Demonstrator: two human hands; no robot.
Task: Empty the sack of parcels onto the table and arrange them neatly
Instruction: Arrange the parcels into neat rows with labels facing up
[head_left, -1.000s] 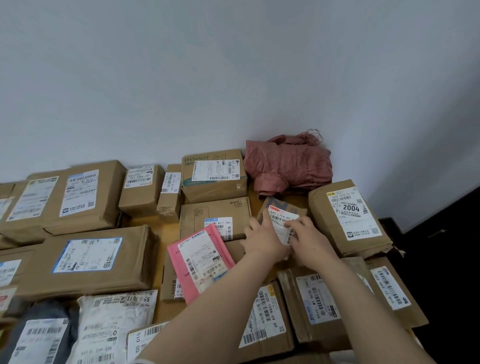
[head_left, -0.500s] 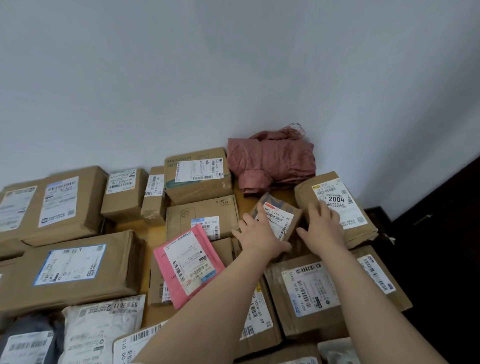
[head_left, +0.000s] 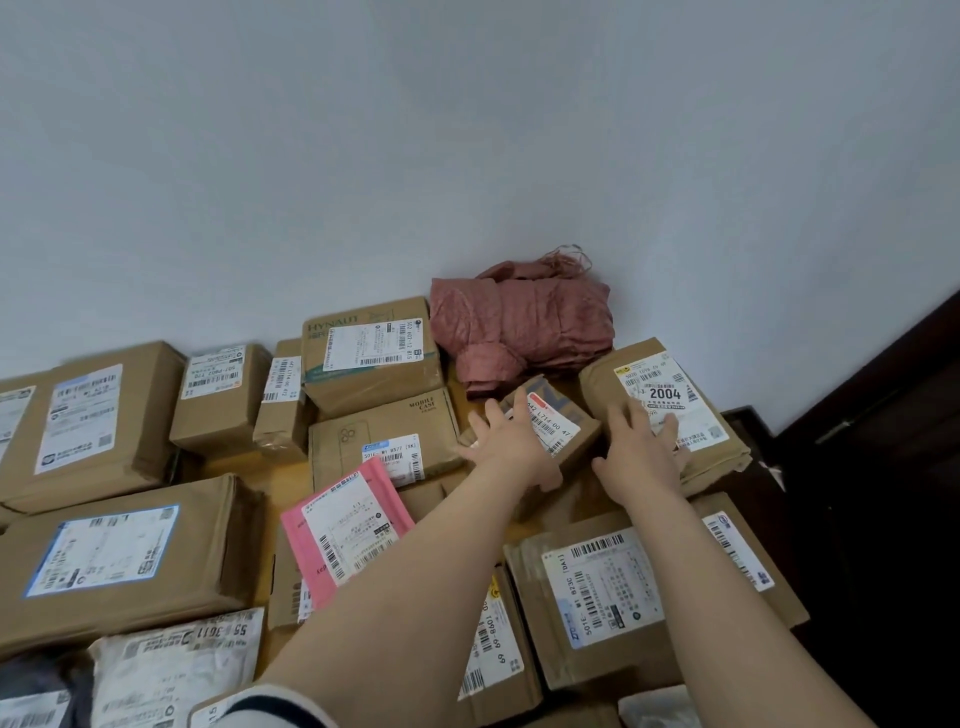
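Pink sack (head_left: 524, 322) appears emptied; arranging seems nearly done: left hand (head_left: 511, 449) on small box (head_left: 563, 421), right hand (head_left: 641, 454) on 2004 parcel (head_left: 691, 410), fingers spread flat.

My left hand (head_left: 511, 449) lies with fingers spread on a small brown cardboard box (head_left: 566, 415), which sits tilted. My right hand (head_left: 641, 460) rests flat on the brown paper parcel marked 2004 (head_left: 675, 395) just beside it. The crumpled pink sack (head_left: 524, 322) sits behind both, against the white wall (head_left: 467, 156).

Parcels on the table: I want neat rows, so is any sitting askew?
Yes. The flat pink plastic mailer lies rotated, overlapping a brown cardboard box under it. The small brown cardboard box with the red-marked label also sits turned, beneath the left hand.
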